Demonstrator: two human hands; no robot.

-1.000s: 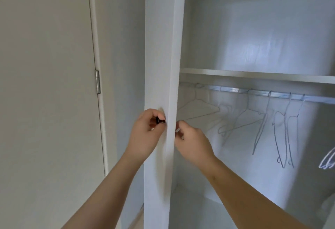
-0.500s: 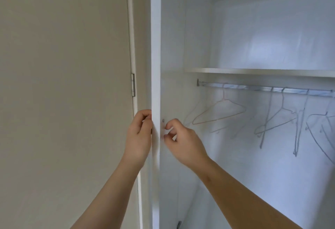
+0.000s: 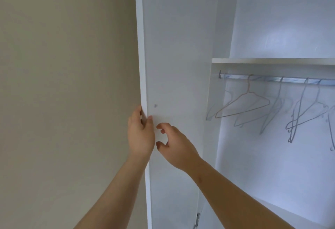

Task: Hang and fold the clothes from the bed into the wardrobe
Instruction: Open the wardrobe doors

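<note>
White wardrobe point(image 3: 281, 20) stands open, wire hangers point(image 3: 248, 89) on the rail point(image 3: 293, 80) under its shelf point(image 3: 272, 61).

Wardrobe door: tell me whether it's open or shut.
Open: the door is swung out, left hand gripping its edge, and the rail and hangers inside show.

Hangers point(image 3: 243, 104) on rail point(image 3: 290, 80) under shelf point(image 3: 272, 60), right of door point(image 3: 177, 47).

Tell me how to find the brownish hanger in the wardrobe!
Look inside the open wardrobe, under the shelf, where a metal rail runs across. The hanger you want hooks on nearest the rail's left end. It is thin tan wire, while the other hangers beside it are pale bluish grey.
</note>
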